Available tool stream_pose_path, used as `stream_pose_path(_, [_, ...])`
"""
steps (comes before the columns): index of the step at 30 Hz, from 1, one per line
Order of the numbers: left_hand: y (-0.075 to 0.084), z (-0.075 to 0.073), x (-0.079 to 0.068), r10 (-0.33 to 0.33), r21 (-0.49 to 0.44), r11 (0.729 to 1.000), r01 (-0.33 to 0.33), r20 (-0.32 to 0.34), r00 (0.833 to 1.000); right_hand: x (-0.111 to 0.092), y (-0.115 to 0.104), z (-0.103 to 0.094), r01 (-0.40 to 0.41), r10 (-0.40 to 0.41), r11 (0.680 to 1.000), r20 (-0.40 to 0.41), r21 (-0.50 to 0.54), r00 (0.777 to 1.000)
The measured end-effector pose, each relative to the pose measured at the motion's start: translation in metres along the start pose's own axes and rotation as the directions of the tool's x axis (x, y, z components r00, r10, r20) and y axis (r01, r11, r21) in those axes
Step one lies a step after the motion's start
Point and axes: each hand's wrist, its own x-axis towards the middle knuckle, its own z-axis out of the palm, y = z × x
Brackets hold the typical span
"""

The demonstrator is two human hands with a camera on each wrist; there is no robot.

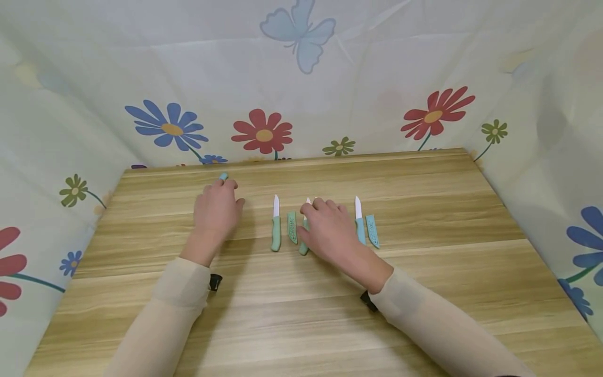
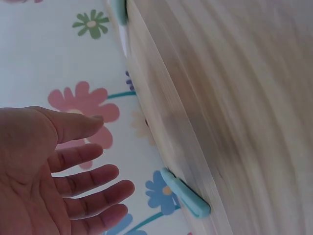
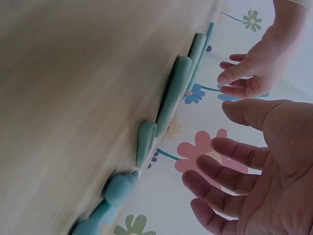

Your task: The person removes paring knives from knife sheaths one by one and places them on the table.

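My left hand (image 1: 214, 209) is over the left part of the table, fingers loosely spread and holding nothing. Just past its fingertips lies a light-blue object (image 1: 223, 177), mostly covered by the hand; the left wrist view shows it as a slim teal handle-like piece (image 2: 188, 196). My right hand (image 1: 327, 228) hovers over the middle of a row of paring knives, its relaxed fingers (image 3: 225, 181) empty. Partly beneath it lies a green knife (image 1: 304, 246). Left of that are another green knife (image 1: 276, 233) with a white blade and a green sheath (image 1: 292, 228).
A blue-handled knife (image 1: 360, 225) with a white blade lies right of the right hand, beside a blue sheath (image 1: 372, 230). The wooden table (image 1: 282, 324) ends at the back against a floral curtain (image 1: 367, 94), which also hangs along both sides.
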Motion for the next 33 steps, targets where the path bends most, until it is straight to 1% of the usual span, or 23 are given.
stream_pose_path(3, [-0.007,-0.001,0.005,0.002,-0.003,1.0,-0.002,0.005,1.0,-0.004,0.004,0.0,0.012,-0.012,1.0,-0.015,-0.016,1.0])
stream_pose_path(6, [-0.013,-0.001,0.01,0.002,-0.008,1.0,-0.002,0.013,1.0,-0.009,0.007,-0.001,0.041,-0.042,0.999,-0.036,-0.027,0.998])
stream_pose_path(11, [-0.025,0.0,0.021,-0.017,-0.011,1.0,0.017,0.035,0.999,-0.016,0.012,-0.001,0.082,-0.085,0.996,-0.07,-0.041,0.994])
stream_pose_path(15, [-0.034,0.001,0.03,-0.033,-0.016,0.999,0.034,0.04,0.999,-0.02,0.013,0.0,0.096,-0.1,0.994,-0.09,-0.048,0.991])
stream_pose_path(18, [-0.041,0.002,0.037,-0.049,-0.024,0.998,0.05,0.041,0.998,-0.021,0.013,0.001,0.097,-0.1,0.994,-0.088,-0.047,0.991])
stream_pose_path(23, [-0.047,0.004,0.049,-0.07,-0.026,0.997,0.072,0.068,0.995,-0.023,0.011,0.001,0.1,-0.104,0.994,-0.084,-0.05,0.991])
stream_pose_path(28, [-0.051,0.009,0.062,-0.097,-0.022,0.995,0.1,0.105,0.99,-0.022,0.007,0.002,0.101,-0.106,0.993,-0.085,-0.06,0.991])
stream_pose_path(33, [-0.056,0.015,0.074,-0.128,-0.006,0.991,0.131,0.155,0.98,-0.021,0.003,0.004,0.102,-0.108,0.992,-0.08,-0.074,0.991])
